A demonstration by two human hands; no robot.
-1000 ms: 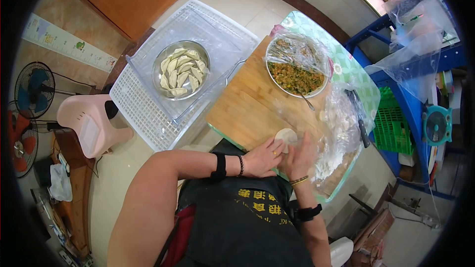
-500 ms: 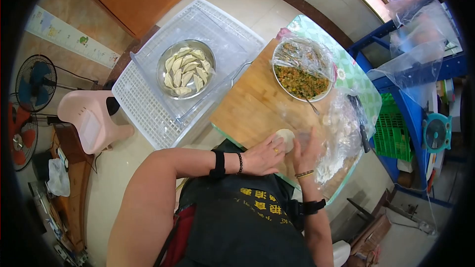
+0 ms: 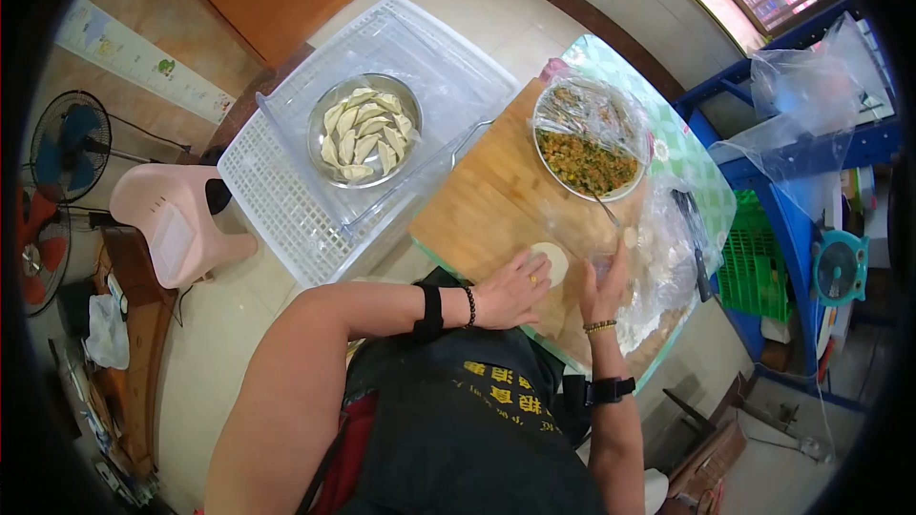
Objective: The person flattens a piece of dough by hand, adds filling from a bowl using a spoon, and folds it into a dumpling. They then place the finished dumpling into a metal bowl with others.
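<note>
A round, flat dough wrapper (image 3: 549, 264) lies on the wooden board (image 3: 468, 205). The outstretched fingers of my left hand (image 3: 512, 293) rest flat on the wrapper's left edge. Just right of the wrapper, apart from it, my right hand (image 3: 604, 294) has its thumb and fingers bent round something small and translucent that I cannot make out. Above my right hand, a bowl of chopped filling (image 3: 585, 160), partly under plastic film, holds a spoon (image 3: 608, 212). White flour (image 3: 637, 326) and crumpled plastic (image 3: 658, 257) lie to the right of this hand.
On the left, a metal bowl (image 3: 316, 145) of folded dumplings stands on a clear lid over a white basket (image 3: 277, 219). A black-handled knife (image 3: 703, 277) lies near the board's right side. Beyond are a green crate (image 3: 749, 257), blue shelving and a pink stool (image 3: 167, 219).
My right hand has moved right, away from the wrapper, and its fingers are less blurred. My left hand stays at the wrapper's left edge. The view has shifted slightly.
</note>
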